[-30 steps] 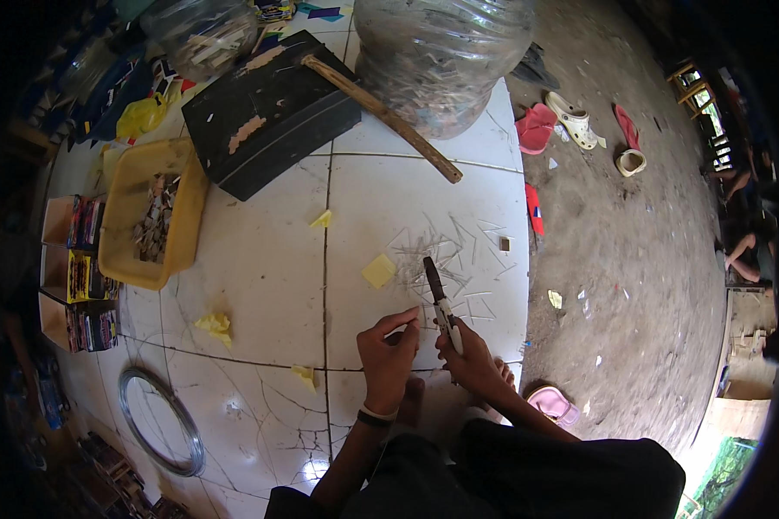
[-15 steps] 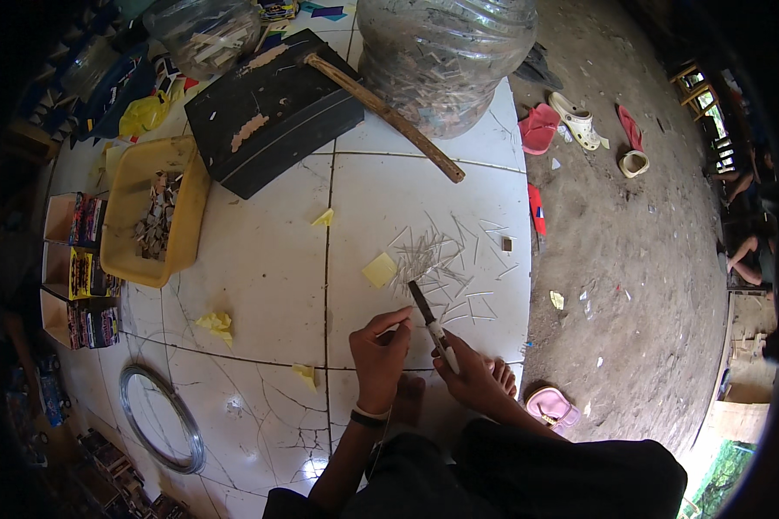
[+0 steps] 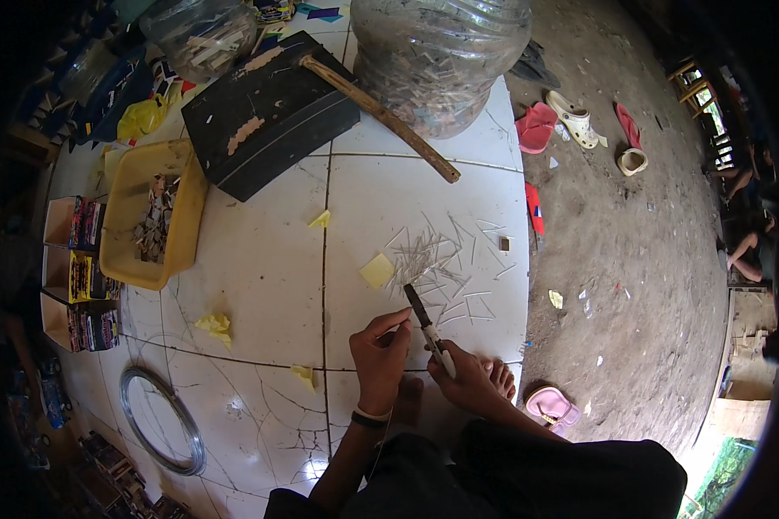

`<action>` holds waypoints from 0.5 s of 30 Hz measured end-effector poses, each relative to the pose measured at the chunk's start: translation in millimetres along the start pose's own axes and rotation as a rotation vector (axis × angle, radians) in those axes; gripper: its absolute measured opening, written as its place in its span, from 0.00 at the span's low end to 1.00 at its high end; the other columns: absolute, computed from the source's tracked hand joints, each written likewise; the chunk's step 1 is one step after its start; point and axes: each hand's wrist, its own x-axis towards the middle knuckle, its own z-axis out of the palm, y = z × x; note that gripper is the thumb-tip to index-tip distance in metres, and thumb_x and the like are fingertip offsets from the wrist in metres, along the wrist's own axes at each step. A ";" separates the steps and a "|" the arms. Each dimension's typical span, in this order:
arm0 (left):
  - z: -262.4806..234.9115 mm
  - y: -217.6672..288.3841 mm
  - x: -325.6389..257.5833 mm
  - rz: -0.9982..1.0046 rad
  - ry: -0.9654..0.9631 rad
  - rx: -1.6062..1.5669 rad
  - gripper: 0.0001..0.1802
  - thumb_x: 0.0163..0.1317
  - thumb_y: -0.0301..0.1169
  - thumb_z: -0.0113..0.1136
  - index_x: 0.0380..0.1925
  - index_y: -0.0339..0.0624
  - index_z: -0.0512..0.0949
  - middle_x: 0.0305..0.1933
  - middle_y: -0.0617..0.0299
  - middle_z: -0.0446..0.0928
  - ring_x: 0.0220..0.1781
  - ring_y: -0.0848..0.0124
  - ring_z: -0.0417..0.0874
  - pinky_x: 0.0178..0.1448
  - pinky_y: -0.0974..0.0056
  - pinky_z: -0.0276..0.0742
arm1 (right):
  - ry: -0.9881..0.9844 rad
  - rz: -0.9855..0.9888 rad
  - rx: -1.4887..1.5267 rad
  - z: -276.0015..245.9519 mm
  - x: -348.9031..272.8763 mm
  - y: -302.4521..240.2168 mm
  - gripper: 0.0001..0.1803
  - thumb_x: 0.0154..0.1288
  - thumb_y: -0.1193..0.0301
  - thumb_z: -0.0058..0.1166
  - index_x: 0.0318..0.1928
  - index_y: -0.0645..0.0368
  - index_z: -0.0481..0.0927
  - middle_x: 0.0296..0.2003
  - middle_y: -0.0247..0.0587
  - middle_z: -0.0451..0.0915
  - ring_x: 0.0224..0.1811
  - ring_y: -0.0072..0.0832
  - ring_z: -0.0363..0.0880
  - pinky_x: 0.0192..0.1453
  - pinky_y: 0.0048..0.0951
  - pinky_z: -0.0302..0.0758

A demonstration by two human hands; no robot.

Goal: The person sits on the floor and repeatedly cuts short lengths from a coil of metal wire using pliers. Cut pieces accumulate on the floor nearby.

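Note:
My right hand [image 3: 465, 374] is wrapped around a scissor-like cutter [image 3: 419, 310] with a long dark jaw and pale handles. The cutter points away from me, toward a loose pile of short, thin, silvery wire pieces [image 3: 424, 259] on the white tiles. Just left of the cutter, my left hand [image 3: 383, 359] is closed in a pinch, thumb against fingers. A thin wire [image 3: 393, 415] runs from this hand back past the wrist toward my lap; its end at the fingertips is too fine to make out. A yellow paper square [image 3: 377, 271] lies beside the pile.
A wire coil [image 3: 166, 458] lies at the left. Beyond it stand a yellow tub [image 3: 128, 275] of small scraps and boxes of colourful packs [image 3: 59, 275]. A wooden stick [image 3: 381, 112] rests across a black box [image 3: 260, 130], near a large clear plastic container [image 3: 441, 60]. Sandals [image 3: 573, 119] lie on the dirt floor.
The cutter has shifted slightly, and its handles look a little further apart in my right hand. My left hand keeps its pinch in nearly the same place.

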 end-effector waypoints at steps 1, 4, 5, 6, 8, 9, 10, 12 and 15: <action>-0.3 -0.8 0.0 0.004 -0.001 0.005 0.12 0.68 0.19 0.62 0.50 0.33 0.86 0.36 0.68 0.83 0.27 0.85 0.71 0.30 0.75 0.66 | 0.006 0.022 0.016 1.0 0.3 2.2 0.19 0.74 0.68 0.55 0.60 0.62 0.71 0.38 0.59 0.84 0.44 0.56 0.85 0.48 0.49 0.77; -1.5 -4.6 -0.5 0.005 0.000 0.025 0.12 0.68 0.19 0.62 0.49 0.33 0.86 0.37 0.68 0.83 0.27 0.85 0.71 0.30 0.75 0.66 | 0.009 0.051 0.090 6.2 3.1 10.2 0.17 0.75 0.67 0.56 0.57 0.61 0.73 0.36 0.54 0.84 0.43 0.50 0.85 0.48 0.46 0.77; -1.8 -6.3 -0.6 0.018 0.002 0.041 0.12 0.68 0.19 0.62 0.49 0.33 0.86 0.37 0.68 0.84 0.28 0.85 0.71 0.31 0.75 0.66 | -0.014 0.081 0.119 7.0 4.1 13.1 0.18 0.75 0.65 0.56 0.58 0.62 0.73 0.38 0.50 0.85 0.45 0.44 0.85 0.51 0.42 0.77; -2.0 -8.2 -0.5 0.024 0.005 0.055 0.12 0.68 0.19 0.62 0.49 0.33 0.87 0.38 0.68 0.84 0.28 0.85 0.72 0.31 0.75 0.66 | -0.031 0.140 0.144 8.0 4.3 15.6 0.18 0.76 0.64 0.57 0.58 0.62 0.74 0.39 0.46 0.85 0.47 0.39 0.85 0.55 0.38 0.77; -2.5 -12.6 -0.4 0.022 0.010 0.067 0.12 0.67 0.19 0.63 0.48 0.33 0.87 0.39 0.66 0.86 0.30 0.84 0.74 0.33 0.75 0.70 | 0.074 0.005 0.090 14.3 4.5 18.6 0.16 0.71 0.67 0.57 0.54 0.62 0.75 0.35 0.52 0.85 0.41 0.49 0.85 0.47 0.45 0.77; -2.4 -14.9 0.2 0.011 0.014 0.068 0.11 0.66 0.19 0.63 0.48 0.33 0.87 0.40 0.65 0.86 0.31 0.84 0.75 0.34 0.74 0.71 | 0.123 -0.059 0.073 17.6 5.0 19.6 0.15 0.69 0.68 0.58 0.52 0.62 0.76 0.34 0.55 0.84 0.39 0.54 0.85 0.44 0.48 0.77; -1.5 -17.3 1.6 0.023 0.016 0.093 0.11 0.66 0.19 0.63 0.47 0.33 0.87 0.41 0.63 0.87 0.32 0.83 0.77 0.35 0.74 0.73 | 0.150 -0.036 0.043 20.6 5.1 20.5 0.15 0.68 0.68 0.58 0.51 0.62 0.76 0.34 0.56 0.84 0.39 0.55 0.85 0.44 0.49 0.77; -2.1 -20.3 4.5 0.017 0.048 0.143 0.11 0.65 0.19 0.63 0.47 0.33 0.87 0.42 0.61 0.88 0.34 0.81 0.79 0.37 0.73 0.76 | 0.175 -0.025 0.013 27.8 8.0 21.4 0.15 0.66 0.68 0.58 0.50 0.62 0.77 0.34 0.57 0.84 0.41 0.57 0.85 0.44 0.49 0.78; -0.6 -21.7 7.0 0.075 0.034 0.150 0.13 0.67 0.21 0.63 0.50 0.32 0.86 0.28 0.69 0.78 0.25 0.84 0.70 0.29 0.75 0.65 | 0.146 0.022 0.007 30.0 13.3 23.3 0.14 0.65 0.68 0.58 0.47 0.62 0.77 0.35 0.58 0.84 0.42 0.59 0.84 0.45 0.49 0.78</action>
